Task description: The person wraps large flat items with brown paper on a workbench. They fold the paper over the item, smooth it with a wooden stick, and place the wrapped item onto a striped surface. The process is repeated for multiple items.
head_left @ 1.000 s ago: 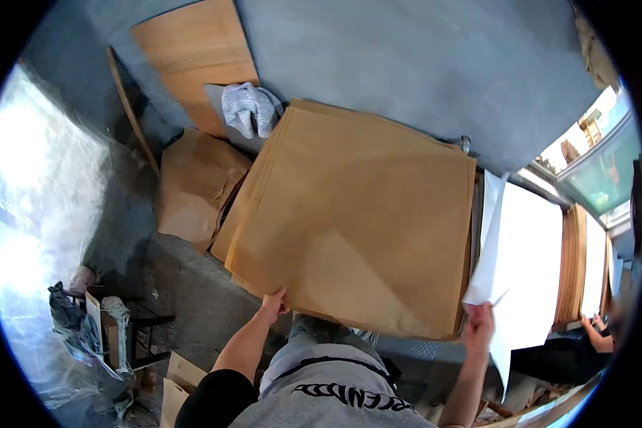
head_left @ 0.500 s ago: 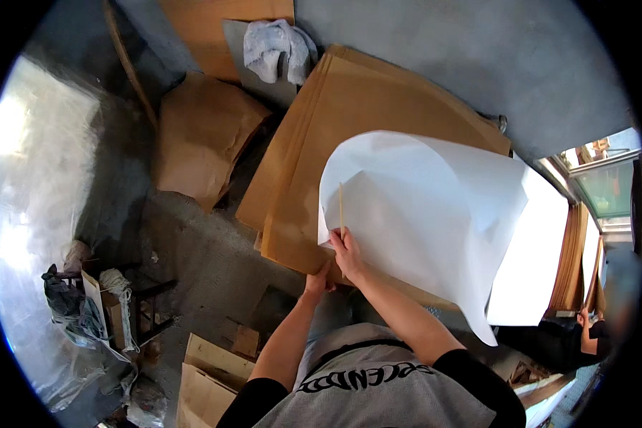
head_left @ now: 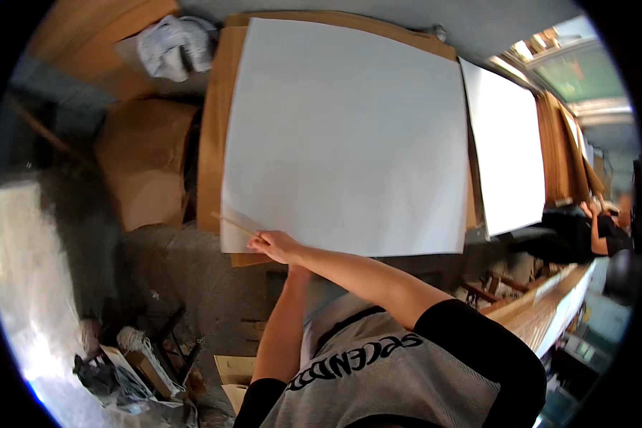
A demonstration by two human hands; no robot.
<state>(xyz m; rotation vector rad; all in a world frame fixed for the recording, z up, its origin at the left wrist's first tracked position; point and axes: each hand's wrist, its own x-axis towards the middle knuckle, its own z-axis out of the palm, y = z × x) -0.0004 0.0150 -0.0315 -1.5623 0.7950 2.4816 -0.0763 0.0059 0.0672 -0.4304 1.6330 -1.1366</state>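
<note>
A large white sheet (head_left: 349, 135) lies flat over a stack of brown cardboard (head_left: 211, 157), whose left and far edges stick out past it. My right hand (head_left: 272, 245) is closed on a thin wooden stick (head_left: 231, 222) at the sheet's near left corner. The stick slants up and left across the corner. Just under the right wrist, a bit of my left hand (head_left: 299, 270) shows at the near edge of the stack; its fingers are hidden.
Another white sheet (head_left: 503, 150) and more brown boards (head_left: 553, 150) stand to the right, with a person (head_left: 606, 232) beyond. A crumpled cloth (head_left: 175, 46) and a brown cardboard piece (head_left: 144, 164) are at left. Rope (head_left: 141, 342) and a dark stool lie lower left.
The white sheet was curled over and is now spread flat on the cardboard. My right hand has moved left with the stick, which has tipped leftward. The view has shifted.
</note>
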